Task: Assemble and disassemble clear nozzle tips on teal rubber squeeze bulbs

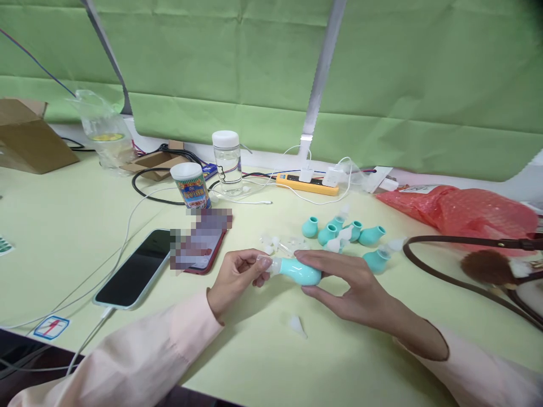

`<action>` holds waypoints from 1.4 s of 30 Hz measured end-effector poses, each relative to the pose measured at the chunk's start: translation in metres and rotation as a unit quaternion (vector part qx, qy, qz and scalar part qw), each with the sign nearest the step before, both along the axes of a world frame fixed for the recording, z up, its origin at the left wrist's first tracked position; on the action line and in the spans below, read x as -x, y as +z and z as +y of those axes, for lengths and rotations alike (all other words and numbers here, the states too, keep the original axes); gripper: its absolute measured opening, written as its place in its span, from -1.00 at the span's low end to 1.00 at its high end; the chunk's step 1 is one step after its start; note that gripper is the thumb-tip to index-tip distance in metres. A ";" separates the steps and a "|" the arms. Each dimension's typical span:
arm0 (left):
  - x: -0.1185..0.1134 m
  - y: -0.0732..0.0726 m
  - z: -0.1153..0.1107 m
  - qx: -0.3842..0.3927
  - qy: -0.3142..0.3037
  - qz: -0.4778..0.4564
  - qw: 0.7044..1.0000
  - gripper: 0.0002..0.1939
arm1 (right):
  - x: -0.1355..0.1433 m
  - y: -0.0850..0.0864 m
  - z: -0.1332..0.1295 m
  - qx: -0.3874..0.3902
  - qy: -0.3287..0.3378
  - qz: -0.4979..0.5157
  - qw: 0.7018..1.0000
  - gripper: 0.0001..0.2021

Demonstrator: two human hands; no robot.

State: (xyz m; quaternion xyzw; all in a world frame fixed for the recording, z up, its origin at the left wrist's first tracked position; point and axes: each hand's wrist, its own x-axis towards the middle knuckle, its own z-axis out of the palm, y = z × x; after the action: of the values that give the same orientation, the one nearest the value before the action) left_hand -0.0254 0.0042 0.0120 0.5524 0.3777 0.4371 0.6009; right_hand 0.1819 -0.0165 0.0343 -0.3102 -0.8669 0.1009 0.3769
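Holding the teal squeeze bulb (299,273) over the worktop (250,350), I've got my right hand (360,278) spanning its rounded end, left hand (238,273) pinching its clear fitting (275,265): probably light, squashy, slick, best gripped round the belly.

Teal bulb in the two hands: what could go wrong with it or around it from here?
The glossy teal bulb could slip, since the right hand seems to hold it only between thumb and fingers. The clear end piece is small and pinched by the left hand, so it might drop if that pinch slackens. The loose white tip lies between the forearms, where either hand could brush it away.
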 end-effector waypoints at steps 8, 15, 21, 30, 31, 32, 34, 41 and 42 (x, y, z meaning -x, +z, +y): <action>-0.003 0.005 -0.003 -0.020 0.021 0.039 0.999 -0.71 | -0.005 -0.001 -0.006 -0.103 -0.010 -0.109 0.989 -0.58; -0.002 -0.002 -0.003 -0.024 0.001 0.033 0.999 -0.72 | -0.004 -0.006 -0.006 -0.083 0.004 -0.075 0.994 -0.53; -0.002 0.001 -0.005 -0.022 -0.010 0.012 1.000 -0.73 | 0.000 0.001 0.002 0.138 0.010 0.072 0.988 -0.58; -0.002 0.001 -0.009 -0.091 -0.004 0.051 0.995 -0.80 | 0.000 0.013 0.001 0.454 -0.033 0.083 0.887 -0.53; -0.002 0.001 -0.009 -0.095 -0.004 0.049 0.994 -0.79 | -0.001 0.013 0.002 0.475 -0.023 0.095 0.875 -0.52; -0.003 0.001 -0.009 -0.098 -0.003 0.047 0.994 -0.79 | -0.001 0.013 0.003 0.491 -0.013 0.108 0.864 -0.51; -0.003 0.001 -0.010 -0.106 0.005 0.051 0.993 -0.80 | -0.002 0.014 0.004 0.501 0.002 0.128 0.856 -0.51; -0.003 -0.005 -0.017 -0.242 0.088 0.073 0.963 -0.61 | 0.001 0.021 0.003 0.425 -0.022 0.178 0.887 -0.66; -0.002 -0.007 -0.019 -0.308 0.096 0.078 0.943 -0.55 | 0.001 0.021 0.002 0.419 -0.027 0.201 0.885 -0.67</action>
State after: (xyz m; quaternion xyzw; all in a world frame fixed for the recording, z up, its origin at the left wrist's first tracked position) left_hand -0.0229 -0.0145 0.0051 0.7040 0.3220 0.5430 0.3254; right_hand 0.1807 -0.0146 0.0558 -0.4356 -0.6407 0.5047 0.3809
